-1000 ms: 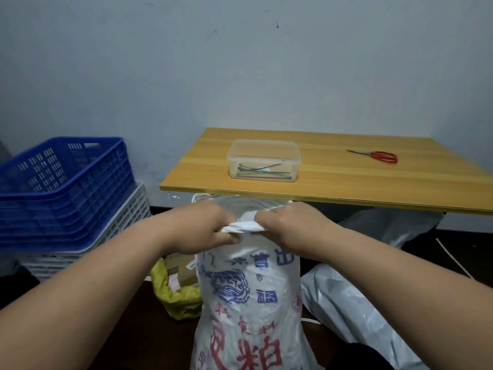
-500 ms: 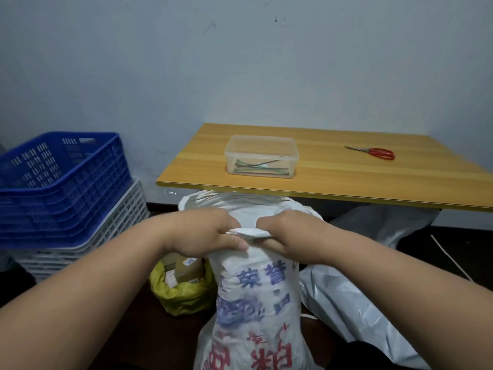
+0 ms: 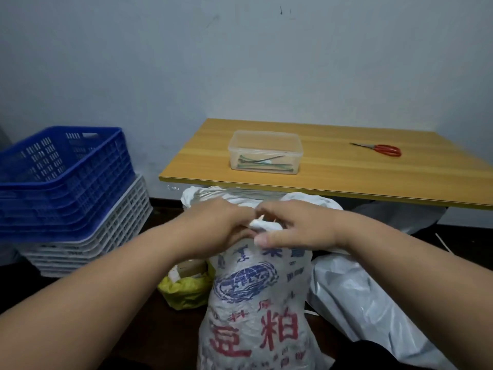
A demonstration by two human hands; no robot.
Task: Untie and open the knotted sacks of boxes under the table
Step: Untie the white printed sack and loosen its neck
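A white woven sack (image 3: 256, 311) with blue and red print stands upright on the dark floor in front of the wooden table (image 3: 346, 177). Its neck is gathered into a white knot (image 3: 262, 224) at the top. My left hand (image 3: 221, 225) grips the knot from the left, fingers curled round it. My right hand (image 3: 296, 227) pinches the knot from the right, thumb stretched below it. The sack's loose mouth (image 3: 213, 194) fans out behind my hands. The sack's contents are hidden.
A yellow bag (image 3: 186, 289) with cardboard boxes sits left of the sack, a grey-white plastic bag (image 3: 360, 297) to its right. Blue crate (image 3: 61, 177) on white crates (image 3: 101, 236) stands at left. On the table are a clear tub of cable ties (image 3: 265, 152) and red scissors (image 3: 384, 149).
The knot and both hands have sunk slightly relative to the table edge, and the sack's mouth has spread wider behind them. My right thumb now reaches under the knot.
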